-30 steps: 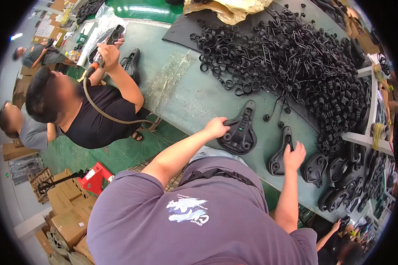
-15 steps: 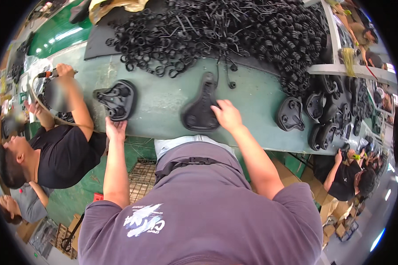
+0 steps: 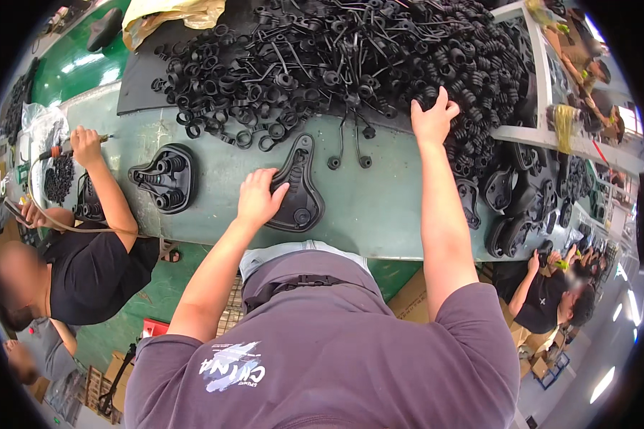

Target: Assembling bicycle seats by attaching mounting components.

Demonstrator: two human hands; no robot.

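A black bicycle saddle (image 3: 304,199) lies on the green bench in front of me, narrow nose pointing away and ribbed underside showing. My left hand (image 3: 257,200) grips its left edge, thumb over the saddle, fingers beside the nose. At the near edge of a heap of black coil springs (image 3: 472,86), my right hand (image 3: 432,123) is open, fingers spread and nothing visible in it. Beside that heap lie black ring-shaped clamps (image 3: 222,93) and thin rods with round ends (image 3: 347,146). Another saddle (image 3: 166,179), fitted with springs, rests on the left, nose leftward.
More saddles (image 3: 511,229) crowd the right end of the bench (image 3: 379,214), beyond a white metal frame (image 3: 544,136). On the left, a co-worker's hand (image 3: 86,146) holds a corded tool. A yellow bag (image 3: 172,21) lies at the back left.
My left hand has left the left saddle and come onto the middle one. My right hand has let go of the middle saddle and reached away to the heap of springs.
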